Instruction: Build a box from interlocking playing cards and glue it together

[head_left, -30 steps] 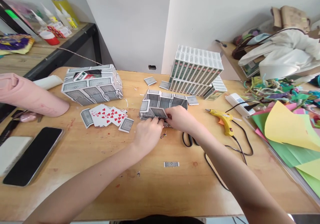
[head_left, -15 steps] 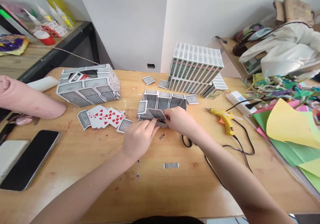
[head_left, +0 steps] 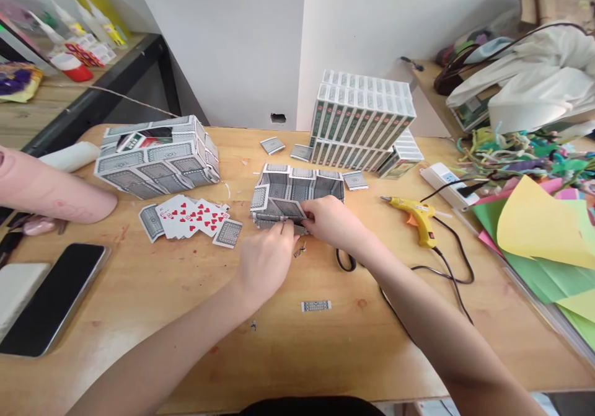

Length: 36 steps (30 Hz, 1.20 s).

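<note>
In the middle of the table stands an open-topped box made of playing cards [head_left: 273,186], its grey patterned card backs showing. My right hand [head_left: 332,222] is closed at the box's front side, thumb and fingers pinching a playing card [head_left: 287,208] that leans over the opening. Lower down, my left hand [head_left: 267,261] has its fingers closed on the box's front wall; the fingertips are partly hidden. Just left lie fanned playing cards [head_left: 190,216], several of them hearts face up. A cut card strip [head_left: 317,305] lies in front of my hands.
A larger card-covered box [head_left: 162,162] stands at the back left. Behind my right hand rise stacked card packs [head_left: 360,115]. To the right lie a yellow glue gun [head_left: 418,221] with its black cord, a power strip [head_left: 449,183] and coloured paper [head_left: 543,230]. A phone [head_left: 56,298] lies left.
My left hand has shifted slightly right and down along the box's front. The right hand keeps its pinch on the card, and the whole view has moved a little.
</note>
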Tool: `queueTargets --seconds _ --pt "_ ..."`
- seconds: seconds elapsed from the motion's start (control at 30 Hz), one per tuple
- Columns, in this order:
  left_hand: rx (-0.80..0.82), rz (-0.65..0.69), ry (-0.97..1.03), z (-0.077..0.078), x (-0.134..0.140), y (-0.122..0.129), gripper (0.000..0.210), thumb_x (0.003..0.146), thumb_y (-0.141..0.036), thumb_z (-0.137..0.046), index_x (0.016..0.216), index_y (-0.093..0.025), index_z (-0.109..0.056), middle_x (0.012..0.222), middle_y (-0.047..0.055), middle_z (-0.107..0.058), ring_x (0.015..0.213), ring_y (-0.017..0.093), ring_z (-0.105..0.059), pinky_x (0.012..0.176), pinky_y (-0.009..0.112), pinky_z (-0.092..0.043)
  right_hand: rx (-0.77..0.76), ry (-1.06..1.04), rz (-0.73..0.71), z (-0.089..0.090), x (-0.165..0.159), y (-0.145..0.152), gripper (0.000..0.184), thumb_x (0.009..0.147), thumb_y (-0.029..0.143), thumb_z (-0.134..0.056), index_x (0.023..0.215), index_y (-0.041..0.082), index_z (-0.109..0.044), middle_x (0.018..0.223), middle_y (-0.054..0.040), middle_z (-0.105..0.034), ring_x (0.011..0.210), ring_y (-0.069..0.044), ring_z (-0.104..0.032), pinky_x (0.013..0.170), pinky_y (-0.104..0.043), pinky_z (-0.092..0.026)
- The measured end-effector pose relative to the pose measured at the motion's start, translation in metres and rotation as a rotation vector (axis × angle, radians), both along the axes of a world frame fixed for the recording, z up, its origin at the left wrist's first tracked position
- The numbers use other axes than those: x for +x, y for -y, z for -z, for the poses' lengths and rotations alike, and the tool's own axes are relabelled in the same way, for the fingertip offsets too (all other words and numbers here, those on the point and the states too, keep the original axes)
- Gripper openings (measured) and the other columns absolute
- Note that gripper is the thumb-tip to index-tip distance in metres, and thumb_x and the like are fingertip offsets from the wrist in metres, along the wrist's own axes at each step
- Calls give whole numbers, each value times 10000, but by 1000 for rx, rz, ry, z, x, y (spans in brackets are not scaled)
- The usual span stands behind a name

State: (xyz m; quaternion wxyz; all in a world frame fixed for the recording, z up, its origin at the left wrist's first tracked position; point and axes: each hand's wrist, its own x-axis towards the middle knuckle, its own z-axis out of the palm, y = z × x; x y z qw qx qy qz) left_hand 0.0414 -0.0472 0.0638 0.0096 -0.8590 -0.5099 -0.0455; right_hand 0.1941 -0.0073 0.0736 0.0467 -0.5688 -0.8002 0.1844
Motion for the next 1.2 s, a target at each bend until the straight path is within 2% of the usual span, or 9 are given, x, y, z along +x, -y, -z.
queueTargets --seconds 0.2,0.37,0.7,0.83,0.97,1.07,1.2 --pt "-138 -44 -71 -11 10 -4 184 878 -241 -426 903 -139 -578 736 87 -663 633 249 -643 470 287 -370 -12 -38 10 2 2 0 98 718 154 -512 658 175 -587 678 -32 -642 613 -127 -528 524 -224 -264" --pt "-225 -52 -13 -4 9 -10 176 863 -244 -439 936 -160 -575 791 82 -681 677 258 -652 509 303 -397 -7 -39 36 3 1 1 100 713 159 -506 655 179 -586 660 -27 -633 588 -124 -505 513 -229 -252" --pt "-312 -117 315 10 2 -18 148 780 -289 -567 903 -248 -639 680 -21 -662 624 160 -616 528 251 -349 -2 10 60 1 -1 5 120 723 170 -493 667 182 -598 639 -32 -619 579 -127 -502 510 -236 -238" --pt "-328 -121 465 18 -2 -18 145 780 -294 -569 889 -247 -653 679 -33 -661 595 121 -593 545 227 -362 -10 36 70 1 -3 7 132 739 180 -487 684 185 -607 648 -41 -623 592 -136 -514 510 -235 -241" --pt "-377 -196 640 25 0 -12 146 766 -278 -566 874 -227 -651 652 -38 -647 568 106 -582 544 214 -389 -32 20 53 1 -3 6 149 747 159 -474 679 180 -606 644 -43 -618 599 -135 -515 510 -228 -251" --pt "-524 -248 744 23 5 -4 245 765 -268 -553 996 -214 -613 563 -49 -615 521 118 -588 524 226 -411 -33 -13 46 1 -2 6 166 743 128 -458 683 173 -606 633 -37 -610 580 -125 -497 508 -220 -257" --pt "-897 -268 953 8 8 4 407 783 -240 -513 1185 -183 -507 477 -75 -565 443 123 -586 513 243 -457 -62 -75 40 -2 3 7 144 707 102 -483 660 165 -605 604 -9 -589 545 -103 -456 512 -205 -275"
